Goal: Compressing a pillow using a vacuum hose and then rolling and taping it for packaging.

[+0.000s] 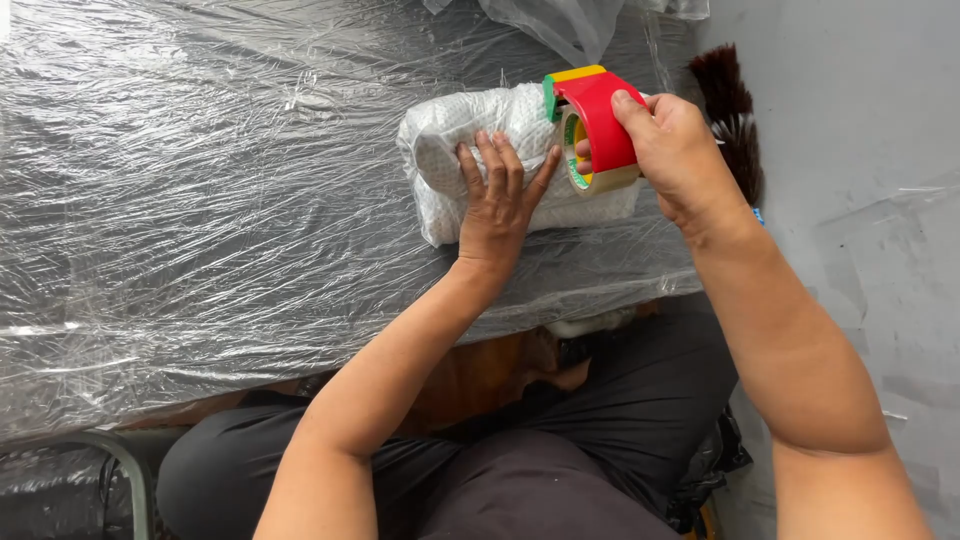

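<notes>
A white bundle wrapped in clear plastic (450, 140) lies on the table near its right front edge. My left hand (497, 195) presses flat on top of the bundle, fingers spread. My right hand (672, 150) grips a red tape dispenser (598, 120) with a green and yellow front and a roll of clear tape in it. The dispenser's front end rests against the bundle's right upper side.
The table (200, 200) is covered all over in crinkled clear plastic film. A dark feather duster (730, 110) lies just behind my right hand at the table's right edge. More clear plastic (560, 25) is bunched at the back. Grey floor lies to the right.
</notes>
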